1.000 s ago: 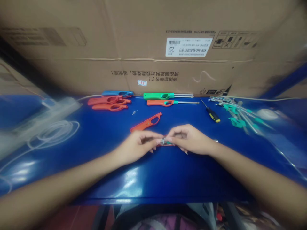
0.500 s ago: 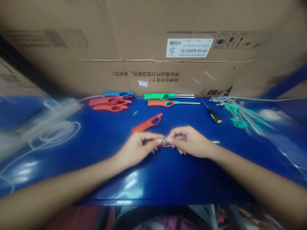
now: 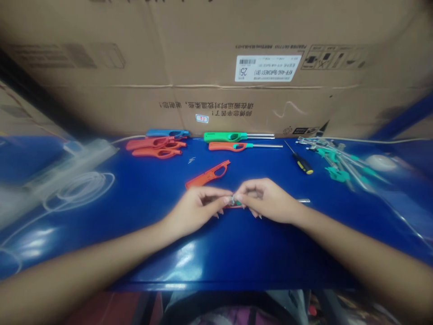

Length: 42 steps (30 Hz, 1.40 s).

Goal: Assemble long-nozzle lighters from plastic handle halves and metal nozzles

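Observation:
My left hand (image 3: pixel 194 207) and my right hand (image 3: pixel 267 198) meet over the middle of the table, thumbs and forefingers pinched close together. Both grip a partly built long-nosed lighter (image 3: pixel 233 207), with red casing and a bit of green showing between the fingers. Its metal tube (image 3: pixel 304 201) sticks out beyond my right hand. A small greyish part (image 3: pixel 232 199) shows at the fingertips; its exact kind is hidden. Just behind my left hand lies an orange lighter casing half (image 3: pixel 208 175) with a finger loop.
Orange and red casing halves (image 3: pixel 157 152) and a blue one (image 3: pixel 167 133) lie back left. Two assembled lighters (image 3: pixel 225 136) rest by the cardboard (image 3: pixel 135 99). Small screws (image 3: pixel 191 160), a screwdriver (image 3: pixel 302 163), metal tubes with green parts (image 3: pixel 338 162) and a coiled white cable (image 3: pixel 84 189) surround them.
Both hands stay in nearly the same place with the same pinch. The small part between the fingertips looks slightly turned; otherwise little differs.

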{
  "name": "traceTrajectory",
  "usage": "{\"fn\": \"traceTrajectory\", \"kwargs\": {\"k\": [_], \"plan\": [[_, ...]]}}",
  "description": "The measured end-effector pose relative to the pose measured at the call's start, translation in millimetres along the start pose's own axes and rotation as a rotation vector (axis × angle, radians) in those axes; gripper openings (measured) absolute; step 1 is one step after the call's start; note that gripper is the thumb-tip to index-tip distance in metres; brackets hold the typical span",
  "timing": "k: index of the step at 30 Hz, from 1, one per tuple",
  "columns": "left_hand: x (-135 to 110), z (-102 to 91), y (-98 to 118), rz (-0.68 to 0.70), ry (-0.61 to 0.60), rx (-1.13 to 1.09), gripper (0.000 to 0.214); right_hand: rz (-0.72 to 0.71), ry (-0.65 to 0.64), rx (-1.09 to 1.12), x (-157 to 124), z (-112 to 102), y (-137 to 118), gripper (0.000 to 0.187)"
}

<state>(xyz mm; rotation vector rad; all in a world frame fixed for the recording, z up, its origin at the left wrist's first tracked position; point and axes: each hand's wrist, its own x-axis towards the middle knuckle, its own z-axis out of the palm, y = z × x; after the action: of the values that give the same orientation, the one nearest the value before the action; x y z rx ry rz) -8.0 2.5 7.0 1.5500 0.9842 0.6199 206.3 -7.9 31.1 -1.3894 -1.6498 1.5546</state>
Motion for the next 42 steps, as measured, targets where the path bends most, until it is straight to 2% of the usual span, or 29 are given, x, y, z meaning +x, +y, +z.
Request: {"fn": "traceTrajectory", "kwargs": {"k": [5,10,15,26,42], "plan": [[2.0,-2.5,-0.8,-0.02,0.017,-0.026,0.033,-0.011,0.022,0.051,4.0,-3.5,5.1,0.031],[3.5,-3.2,2.9,-0.042,0.011,-0.028,0.028,0.013,0.04,0.026,6.1,-8.2,6.5,0.026],[4.0,-3.4,3.6,-0.038,0.004,-0.035,0.026,-0.02,0.034,0.026,5.7,-9.4,6.9,0.029],[2.5,-4.4,0.4,-0.044,0.0,-0.051,0.031,0.001,0.042,0.052,3.9,-6.4,4.9,0.024],[1.6,0.7,4.1,-0.077,0.078,-0.084,0.022,-0.054,0.062,0.044,3.5,1.9,5.8,0.024]]}}
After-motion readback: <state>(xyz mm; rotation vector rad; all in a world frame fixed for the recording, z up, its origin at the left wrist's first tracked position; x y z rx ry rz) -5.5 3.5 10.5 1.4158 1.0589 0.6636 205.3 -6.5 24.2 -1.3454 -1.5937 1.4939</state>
